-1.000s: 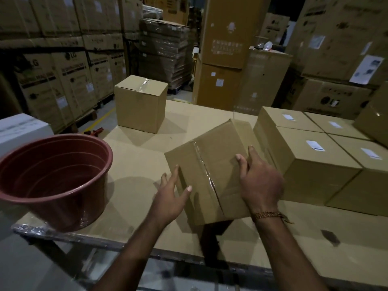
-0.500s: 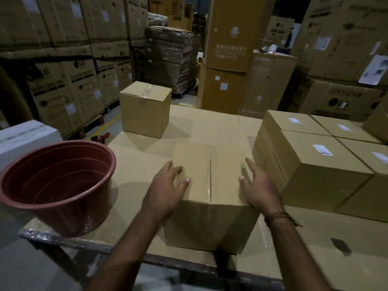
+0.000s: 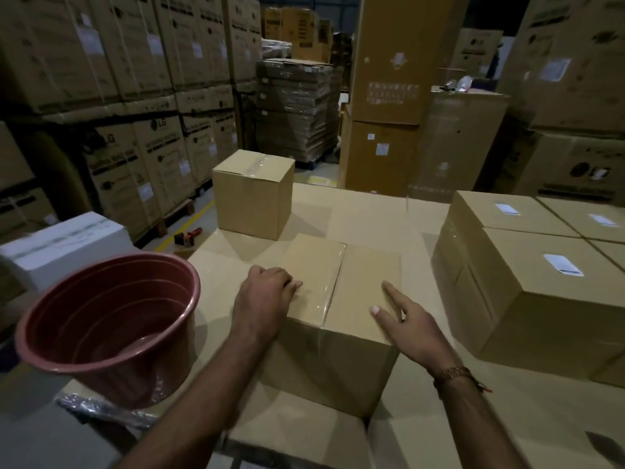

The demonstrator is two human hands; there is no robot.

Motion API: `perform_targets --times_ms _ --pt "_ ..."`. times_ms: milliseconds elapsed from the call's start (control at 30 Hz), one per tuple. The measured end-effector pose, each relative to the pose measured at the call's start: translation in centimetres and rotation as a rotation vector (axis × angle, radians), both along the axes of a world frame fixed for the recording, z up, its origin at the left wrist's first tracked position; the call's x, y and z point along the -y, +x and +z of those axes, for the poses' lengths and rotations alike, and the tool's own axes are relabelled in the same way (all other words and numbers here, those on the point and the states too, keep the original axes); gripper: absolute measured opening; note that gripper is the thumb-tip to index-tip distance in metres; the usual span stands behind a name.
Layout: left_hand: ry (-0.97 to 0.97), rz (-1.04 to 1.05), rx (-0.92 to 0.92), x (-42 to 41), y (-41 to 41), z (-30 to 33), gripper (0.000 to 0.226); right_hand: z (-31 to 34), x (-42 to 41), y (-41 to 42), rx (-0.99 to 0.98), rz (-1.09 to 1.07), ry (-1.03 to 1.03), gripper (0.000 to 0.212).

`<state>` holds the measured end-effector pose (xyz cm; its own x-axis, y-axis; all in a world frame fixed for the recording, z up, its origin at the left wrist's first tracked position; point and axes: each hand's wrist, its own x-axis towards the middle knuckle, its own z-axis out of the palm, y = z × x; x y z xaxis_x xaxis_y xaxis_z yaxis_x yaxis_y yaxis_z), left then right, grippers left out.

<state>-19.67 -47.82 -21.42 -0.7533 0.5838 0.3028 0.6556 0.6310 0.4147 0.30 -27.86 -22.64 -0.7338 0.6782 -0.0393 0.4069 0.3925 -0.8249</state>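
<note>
Head view: a taped cardboard box (image 3: 358, 275) stands upright mid-table on a cardboard-covered table (image 3: 422, 434), between a red-brown tub (image 3: 135, 380) at left and labelled cartons (image 3: 527, 299) at right. The left hand (image 3: 267, 296) rests on the left edge of the box top, fingers bent and close together. The right hand (image 3: 412, 321) lies at its right edge, fingers straight and spread. A second box (image 3: 253, 198) sits behind.
</note>
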Motion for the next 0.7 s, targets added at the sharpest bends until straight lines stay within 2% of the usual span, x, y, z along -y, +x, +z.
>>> perform_targets --times_ms 167,300,467,567,700 --pt "-0.267 -0.004 0.098 -0.3 -5.3 2.0 0.032 -0.5 -0.8 -6.3 -0.031 0.011 -0.006 0.071" --pt "-0.492 -0.019 0.161 -0.6 -11.2 3.3 0.048 -0.4 -1.5 -11.9 -0.027 0.047 0.000 0.068" --pt "-0.719 -0.094 0.115 -0.9 -18.6 3.3 0.065 -0.3 -0.8 -19.6 -0.028 0.084 0.014 0.066" --pt "-0.766 -0.079 0.105 -0.3 -23.7 2.6 0.065 -0.4 -0.1 -24.4 -0.026 0.101 0.037 0.066" --pt "-0.730 -0.016 0.107 0.9 -29.5 2.1 0.066 -0.5 1.0 -30.4 -0.038 0.110 0.031 0.065"
